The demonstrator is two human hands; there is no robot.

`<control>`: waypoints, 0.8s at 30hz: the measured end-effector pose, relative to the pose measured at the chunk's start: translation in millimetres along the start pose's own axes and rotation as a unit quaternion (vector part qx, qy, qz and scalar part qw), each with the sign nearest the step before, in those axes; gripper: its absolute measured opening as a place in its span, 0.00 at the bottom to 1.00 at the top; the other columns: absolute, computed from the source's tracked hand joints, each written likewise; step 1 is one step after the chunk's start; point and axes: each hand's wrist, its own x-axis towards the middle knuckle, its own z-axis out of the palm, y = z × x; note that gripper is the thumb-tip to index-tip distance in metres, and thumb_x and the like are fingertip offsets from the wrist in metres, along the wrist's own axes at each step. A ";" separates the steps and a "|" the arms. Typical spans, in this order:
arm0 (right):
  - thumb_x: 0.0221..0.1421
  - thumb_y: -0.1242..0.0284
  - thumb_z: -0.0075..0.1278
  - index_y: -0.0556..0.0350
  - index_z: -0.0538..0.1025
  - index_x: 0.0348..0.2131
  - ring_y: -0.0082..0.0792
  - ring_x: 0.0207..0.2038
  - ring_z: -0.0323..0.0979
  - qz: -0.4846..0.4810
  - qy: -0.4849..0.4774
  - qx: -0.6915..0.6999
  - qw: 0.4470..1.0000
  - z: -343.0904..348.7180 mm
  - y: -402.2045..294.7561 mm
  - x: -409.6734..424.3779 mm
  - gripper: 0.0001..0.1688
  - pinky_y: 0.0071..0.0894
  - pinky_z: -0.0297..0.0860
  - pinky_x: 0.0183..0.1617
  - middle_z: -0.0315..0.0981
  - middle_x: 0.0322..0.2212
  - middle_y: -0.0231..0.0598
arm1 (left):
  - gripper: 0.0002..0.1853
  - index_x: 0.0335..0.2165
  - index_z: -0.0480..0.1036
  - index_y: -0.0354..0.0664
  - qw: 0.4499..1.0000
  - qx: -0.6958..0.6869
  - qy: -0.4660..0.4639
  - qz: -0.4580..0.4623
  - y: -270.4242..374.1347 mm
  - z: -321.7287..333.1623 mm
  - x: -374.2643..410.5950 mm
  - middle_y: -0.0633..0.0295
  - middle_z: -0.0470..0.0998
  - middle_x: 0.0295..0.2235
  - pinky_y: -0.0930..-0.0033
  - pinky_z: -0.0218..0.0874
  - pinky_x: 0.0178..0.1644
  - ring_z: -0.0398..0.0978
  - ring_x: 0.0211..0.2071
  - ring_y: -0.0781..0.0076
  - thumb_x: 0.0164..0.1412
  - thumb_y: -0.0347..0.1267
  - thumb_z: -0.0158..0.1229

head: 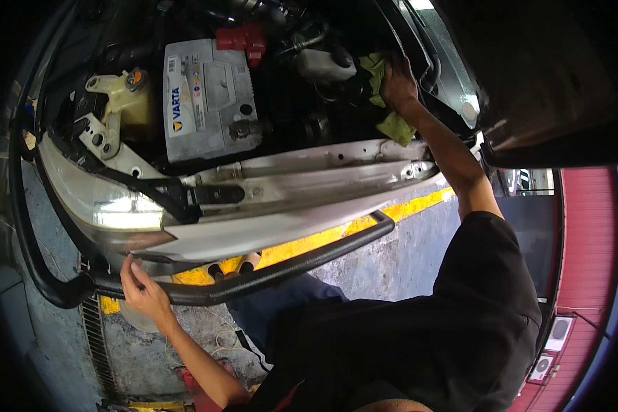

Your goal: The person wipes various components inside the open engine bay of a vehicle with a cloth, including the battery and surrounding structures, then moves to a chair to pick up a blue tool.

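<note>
My right hand presses a yellow-green cloth inside the engine bay, beside a white plastic reservoir with a black cap. A lower fold of the cloth hangs near the pale front panel. My left hand, holding nothing visible, has its fingertips at the lower edge of the headlight, next to a black tubular bar. Between the hands lies a grey Varta car battery with a red terminal cover. Left of the battery is a yellowed plastic reservoir with an orange-marked cap.
The white body panel spans the car's front. A yellow line crosses the grey floor, and a metal drain grate lies lower left. Cords and a red object are near my left arm. A dark raised panel hangs upper right.
</note>
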 end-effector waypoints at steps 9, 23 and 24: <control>0.60 0.70 0.40 0.70 0.68 0.57 0.46 0.65 0.59 -0.045 -0.152 0.089 0.983 -17.3 9.9 70.3 0.29 0.52 0.37 0.76 0.64 0.60 0.54 | 0.12 0.43 0.77 0.32 0.997 0.068 -0.012 0.025 -6.3 -3.8 0.2 0.52 0.80 0.34 0.61 0.68 0.38 0.78 0.33 0.60 0.71 0.29 0.51; 0.58 0.70 0.46 0.57 0.76 0.47 0.45 0.55 0.69 0.236 -0.214 0.198 0.927 -126.3 18.5 8.0 0.19 0.46 0.63 0.60 0.78 0.43 0.49 | 0.09 0.38 0.77 0.30 0.996 0.061 -0.016 0.061 3.8 -6.6 6.6 0.51 0.79 0.28 0.55 0.64 0.35 0.76 0.29 0.53 0.67 0.25 0.51; 0.57 0.70 0.46 0.55 0.76 0.49 0.45 0.57 0.67 0.262 -0.155 0.204 0.930 -140.3 24.1 20.5 0.20 0.46 0.63 0.60 0.76 0.47 0.49 | 0.09 0.37 0.77 0.30 0.996 0.062 -0.011 0.060 7.1 -6.3 6.9 0.52 0.79 0.27 0.55 0.64 0.35 0.76 0.29 0.53 0.67 0.25 0.51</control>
